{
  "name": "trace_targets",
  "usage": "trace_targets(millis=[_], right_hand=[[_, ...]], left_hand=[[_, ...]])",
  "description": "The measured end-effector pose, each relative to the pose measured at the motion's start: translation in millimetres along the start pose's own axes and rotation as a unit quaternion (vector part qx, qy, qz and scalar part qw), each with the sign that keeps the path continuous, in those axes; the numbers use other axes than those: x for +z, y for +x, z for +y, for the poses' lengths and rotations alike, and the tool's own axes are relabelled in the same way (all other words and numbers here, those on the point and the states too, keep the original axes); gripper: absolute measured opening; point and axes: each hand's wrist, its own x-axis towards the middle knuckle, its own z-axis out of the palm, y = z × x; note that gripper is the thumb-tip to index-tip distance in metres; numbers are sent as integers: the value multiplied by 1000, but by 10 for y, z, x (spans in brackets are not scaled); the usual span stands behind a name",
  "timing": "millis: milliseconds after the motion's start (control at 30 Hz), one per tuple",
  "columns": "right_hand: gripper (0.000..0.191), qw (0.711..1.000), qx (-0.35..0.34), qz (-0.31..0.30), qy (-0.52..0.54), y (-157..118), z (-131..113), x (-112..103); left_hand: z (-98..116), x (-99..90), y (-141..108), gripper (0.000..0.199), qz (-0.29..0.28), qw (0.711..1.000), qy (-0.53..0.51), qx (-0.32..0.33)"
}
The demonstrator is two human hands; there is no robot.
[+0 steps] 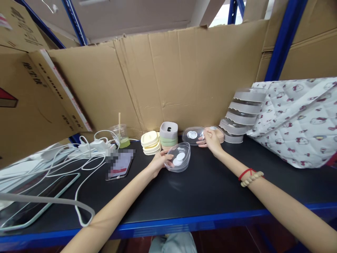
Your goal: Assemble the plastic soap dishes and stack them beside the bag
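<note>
My left hand [159,162] grips the left side of a clear plastic cover [186,162], which is tilted a little above the black tabletop. Two white round pieces [179,159] show in or through it. Further back, my right hand [212,142] has its thumb and fingers around the right end of another clear plastic cover [196,140] with a round printed label [192,135]. A peach-coloured container [219,134] with a similar label lies just behind that hand, partly hidden. Close to my left hand are stacked cream lids [150,142] and a stack of grey and green pieces [169,131].
Several clear-topped grey containers [240,116] are stacked at the right, beside a patterned quilted bag [295,123]. A phone [121,165], white cables [89,154], a plastic cup [122,138] and a tablet-like device [42,200] lie left. Cardboard [184,77] walls the back.
</note>
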Motion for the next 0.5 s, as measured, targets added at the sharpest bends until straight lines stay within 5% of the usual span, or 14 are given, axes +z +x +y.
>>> trace_targets(millis=[133, 267, 400, 500], right_hand=[[50, 1000, -7, 11, -7, 5, -2, -6], [54, 979, -162, 43, -114, 15, 5, -52], [42, 860, -425, 1, -282, -58, -26, -105], [38, 767, -538, -82, -339, -204, -58, -80]], left_hand=[[4, -8, 8, 50, -19, 998, -62, -27], [-3, -11, -8, 67, -33, 995, -84, -52], [-2, -10, -40, 82, -92, 990, -95, -48], [0, 16, -66, 75, -104, 989, -98, -37]])
